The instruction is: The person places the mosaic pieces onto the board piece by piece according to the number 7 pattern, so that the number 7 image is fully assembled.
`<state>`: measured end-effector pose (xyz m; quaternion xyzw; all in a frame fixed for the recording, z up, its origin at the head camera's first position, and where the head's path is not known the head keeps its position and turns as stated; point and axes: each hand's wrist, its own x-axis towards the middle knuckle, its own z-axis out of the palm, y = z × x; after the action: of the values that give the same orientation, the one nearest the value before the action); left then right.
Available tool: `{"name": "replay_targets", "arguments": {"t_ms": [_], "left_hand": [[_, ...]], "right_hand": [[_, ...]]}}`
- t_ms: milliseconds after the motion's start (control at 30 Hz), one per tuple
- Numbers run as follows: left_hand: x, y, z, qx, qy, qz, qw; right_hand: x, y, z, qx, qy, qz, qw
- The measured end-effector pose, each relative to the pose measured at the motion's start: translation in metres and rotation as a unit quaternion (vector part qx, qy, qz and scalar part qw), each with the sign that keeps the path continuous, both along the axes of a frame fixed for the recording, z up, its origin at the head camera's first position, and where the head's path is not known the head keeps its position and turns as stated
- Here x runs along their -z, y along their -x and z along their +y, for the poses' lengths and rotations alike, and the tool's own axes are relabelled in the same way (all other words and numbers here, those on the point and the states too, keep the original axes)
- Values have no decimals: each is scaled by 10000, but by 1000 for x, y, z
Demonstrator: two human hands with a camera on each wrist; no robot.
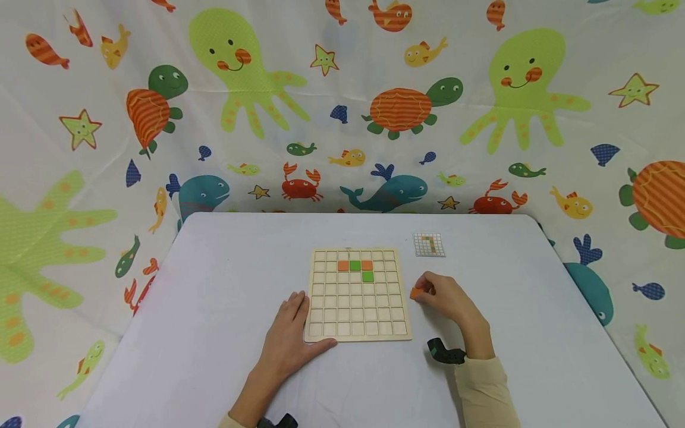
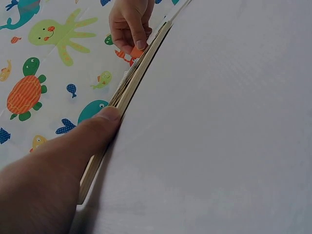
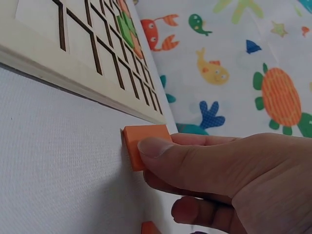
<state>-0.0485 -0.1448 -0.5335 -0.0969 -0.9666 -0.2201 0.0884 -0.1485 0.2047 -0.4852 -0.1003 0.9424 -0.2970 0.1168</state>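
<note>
Nearest the head camera, at the lower edge of its view, we record two tan sleeves (image 1: 487, 395) and two black wrist devices (image 1: 445, 352). We find the right hand (image 1: 446, 295) pinching one orange tile (image 1: 415, 293) between thumb and fingers. We find the left hand (image 1: 286, 333) clasping nothing: its fingers lie straight along the left edge of the wooden board (image 1: 358, 340), and its thumb rests on the near edge. We place the held tile just beside the board's right edge, about level with the middle rows, between the board and the right palm; the board therefore lies to the right hand's left. The right hand is much the nearer to the tile, with the board's width between tile and left hand. We note no long axis on the tile, whose face looks about square; whether it touches the white table (image 1: 556, 333) we cannot tell. We count one board, one pattern card (image 1: 429, 245) near its far right corner, two orange squares (image 1: 343, 266) and two green squares (image 1: 367, 277) seated in the grid. At the right wrist view's lower edge, we cannot identify one orange sliver (image 3: 149, 228).
</note>
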Motion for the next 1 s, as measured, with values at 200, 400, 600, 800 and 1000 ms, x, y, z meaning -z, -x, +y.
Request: {"name": "replay_targets", "arguments": {"t_ms": [200,400,600,800,1000], "left_hand": [[0,0,0,-10,20,-5,10000],[-1,0,0,-31,40,-15,10000],[0,0,0,-27,50,-22,10000],[0,0,0,-34,63,-1,10000],[0,0,1,-63,106,-46,9999]], "right_hand": [[-2,1,-1,29,18,76,10000],[-4,1,-2,98,17,171,9998],[-5,3,-4,101,-23,268,9996],[-5,3,-8,100,-37,225,9997],[-5,4,-13,127,-33,205,9997]]}}
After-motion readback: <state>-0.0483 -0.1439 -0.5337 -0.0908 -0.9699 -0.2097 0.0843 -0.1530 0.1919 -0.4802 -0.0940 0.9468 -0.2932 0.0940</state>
